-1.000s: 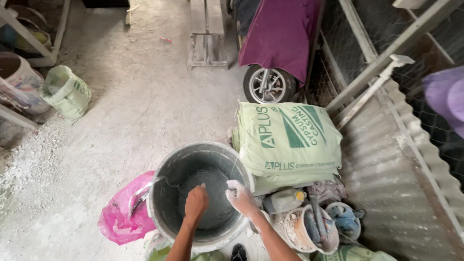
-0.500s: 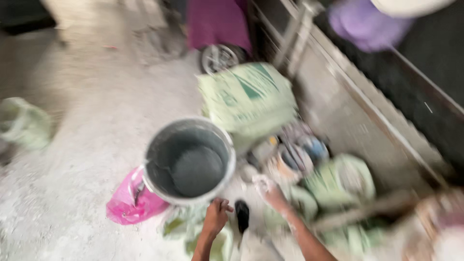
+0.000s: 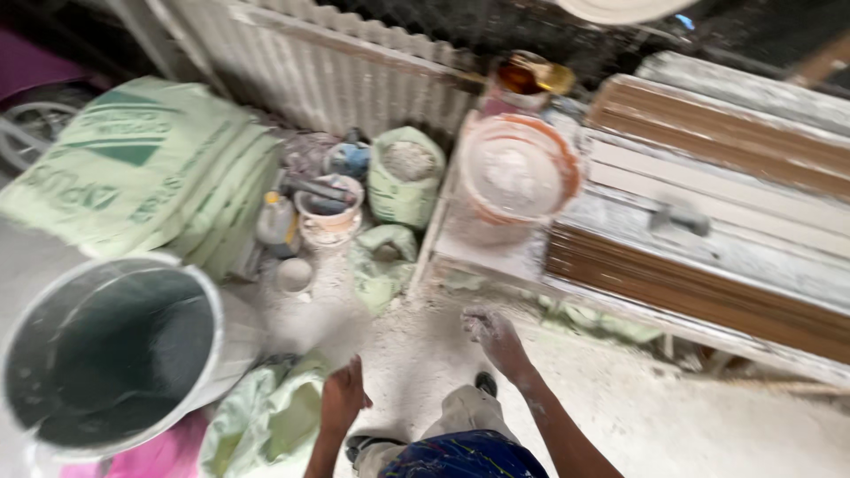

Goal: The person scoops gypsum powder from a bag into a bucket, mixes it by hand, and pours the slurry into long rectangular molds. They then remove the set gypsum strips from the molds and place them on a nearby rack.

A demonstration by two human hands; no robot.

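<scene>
A workbench of weathered planks, brown and grey-white, fills the right side; its surface is dusted with white powder. Behind it and the clutter runs one corrugated metal sheet. At upper left lies a stack of pale green woven sacks; the exact count cannot be told. At lower left stands one round metal bucket, grey with a dark, wet-looking interior, and a pink plastic bag shows beneath it. One orange-rimmed basin holding white powder sits on the bench's left end. One open green bag of grey powder stands upright on the floor just beside the bench. One small pail holding tools stands left of that bag.

The left hand hangs over the dusty floor near a crumpled green sack, fingers loosely curled and holding nothing. The right hand, coated in white powder, is spread and empty, near the bench's front edge.
</scene>
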